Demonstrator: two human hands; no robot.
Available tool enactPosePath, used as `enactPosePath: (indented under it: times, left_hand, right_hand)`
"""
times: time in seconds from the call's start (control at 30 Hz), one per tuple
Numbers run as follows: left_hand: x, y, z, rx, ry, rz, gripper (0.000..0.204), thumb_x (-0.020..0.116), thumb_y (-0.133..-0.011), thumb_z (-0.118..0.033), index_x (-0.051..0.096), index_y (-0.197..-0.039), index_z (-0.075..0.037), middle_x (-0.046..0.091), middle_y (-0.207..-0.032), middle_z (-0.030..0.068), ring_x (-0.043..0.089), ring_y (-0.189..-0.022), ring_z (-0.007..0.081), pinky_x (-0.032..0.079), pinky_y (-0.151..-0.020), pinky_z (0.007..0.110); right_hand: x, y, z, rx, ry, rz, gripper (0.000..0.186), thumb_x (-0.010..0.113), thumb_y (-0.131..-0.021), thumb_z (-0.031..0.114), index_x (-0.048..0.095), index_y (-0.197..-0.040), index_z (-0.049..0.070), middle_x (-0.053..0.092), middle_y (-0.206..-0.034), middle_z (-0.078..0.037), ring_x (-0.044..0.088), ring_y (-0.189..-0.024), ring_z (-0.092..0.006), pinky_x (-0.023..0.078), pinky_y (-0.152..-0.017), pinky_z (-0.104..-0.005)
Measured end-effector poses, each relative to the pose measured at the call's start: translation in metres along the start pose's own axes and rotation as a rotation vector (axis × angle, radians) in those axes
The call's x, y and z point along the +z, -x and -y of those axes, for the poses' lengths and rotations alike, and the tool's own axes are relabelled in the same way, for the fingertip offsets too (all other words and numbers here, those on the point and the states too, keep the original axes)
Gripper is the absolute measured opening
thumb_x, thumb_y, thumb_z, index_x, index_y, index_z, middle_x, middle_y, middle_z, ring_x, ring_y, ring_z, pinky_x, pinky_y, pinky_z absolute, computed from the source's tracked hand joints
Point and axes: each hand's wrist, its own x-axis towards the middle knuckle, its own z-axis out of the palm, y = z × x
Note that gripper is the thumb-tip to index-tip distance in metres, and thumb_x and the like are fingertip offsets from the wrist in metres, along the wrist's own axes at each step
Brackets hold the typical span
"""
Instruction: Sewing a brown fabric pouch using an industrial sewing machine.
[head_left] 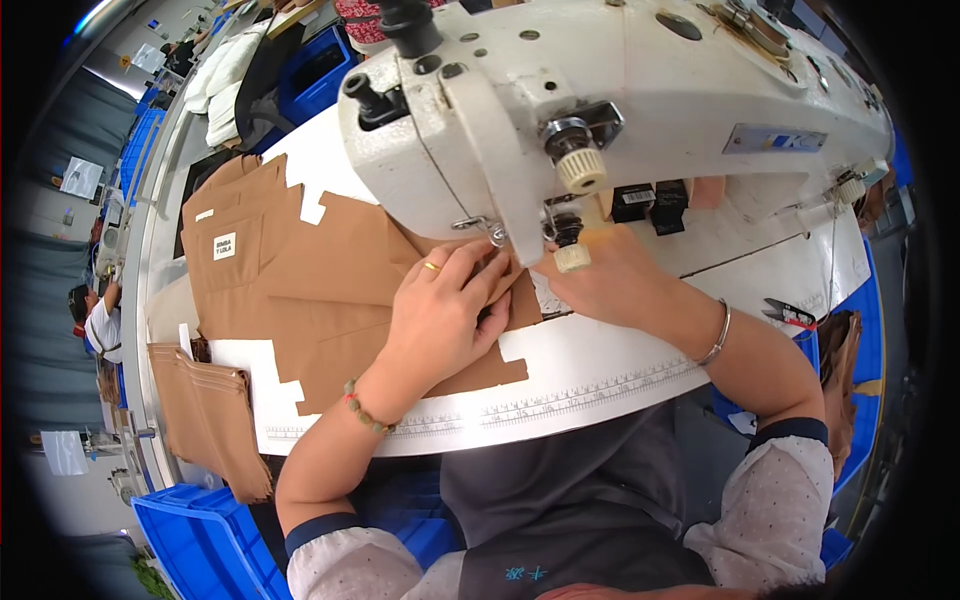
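A white sewing machine spans the upper middle over a layered brown fabric piece, which has a pale square label on its left part. My left hand, with bent, closed fingers, grips a folded part of the fabric beside the presser area. My right hand is at the fabric just right of that area, its fingertips mostly hidden behind the machine head, so I cannot tell how they are closed.
The white table has a printed ruler edge. Folded brown pieces lie left. Scissors rest right. Blue crates stand below and beside the table. A co-worker is at the far left; white fabric lies behind.
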Motion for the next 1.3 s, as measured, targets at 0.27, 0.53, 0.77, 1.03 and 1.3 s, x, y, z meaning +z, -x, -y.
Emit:
enactPosePath:
  times: [0.27, 0.53, 0.77, 1.03, 1.3]
  left_hand:
    - [-0.015, 0.024, -0.012, 0.229, -0.15, 0.065, 0.033, 0.073, -0.074, -0.011, 0.075, -0.107, -0.011, 0.057, -0.085, -0.0019, 0.054, -0.073, 0.0149, 0.046, -0.071, 0.033]
    - [-0.013, 0.022, -0.013, 0.286, -0.141, 0.073, 0.033, 0.072, -0.076, -0.012, 0.076, -0.109, -0.011, 0.059, -0.093, -0.0012, 0.055, -0.079, 0.0157, 0.048, -0.075, 0.033]
    - [-0.009, 0.025, -0.01, 0.214, 0.002, 0.092, 0.034, 0.072, -0.077, -0.008, 0.076, -0.11, -0.01, 0.065, -0.104, 0.0001, 0.062, -0.097, 0.0202, 0.054, -0.089, 0.038]
    - [-0.008, 0.019, 0.005, 0.186, 0.124, 0.131, 0.041, 0.069, -0.075, 0.0, 0.077, -0.113, -0.013, 0.071, -0.117, 0.0015, 0.067, -0.115, 0.025, 0.053, -0.101, 0.043]
    - [0.006, 0.01, 0.033, 0.194, 0.182, 0.091, 0.043, 0.065, -0.073, 0.006, 0.076, -0.112, -0.008, 0.071, -0.111, 0.0063, 0.067, -0.108, 0.0293, 0.056, -0.092, 0.042]
  right_hand:
    - [-0.002, 0.007, -0.002, -0.043, -0.239, -0.064, 0.024, 0.071, -0.079, 0.016, 0.079, -0.102, 0.02, 0.064, -0.07, -0.003, 0.062, -0.058, -0.0244, 0.049, -0.053, -0.0394]
    - [-0.008, 0.01, -0.005, -0.086, -0.291, 0.027, 0.027, 0.071, -0.079, 0.019, 0.079, -0.105, 0.023, 0.063, -0.069, 0.001, 0.062, -0.059, -0.0213, 0.046, -0.051, -0.0373]
    - [-0.014, 0.012, -0.004, -0.199, -0.327, 0.132, 0.028, 0.071, -0.077, 0.018, 0.078, -0.104, 0.023, 0.06, -0.074, 0.003, 0.063, -0.063, -0.0182, 0.048, -0.053, -0.0353]
    - [-0.015, 0.007, -0.003, -0.149, -0.321, 0.167, 0.017, 0.07, -0.079, 0.017, 0.076, -0.094, 0.016, 0.064, -0.075, -0.002, 0.067, -0.068, -0.0226, 0.051, -0.057, -0.038]
    - [-0.005, -0.001, -0.009, -0.092, -0.219, 0.09, 0.026, 0.069, -0.083, 0.018, 0.077, -0.107, 0.017, 0.057, -0.056, -0.007, 0.061, -0.051, -0.0284, 0.046, -0.047, -0.0418]
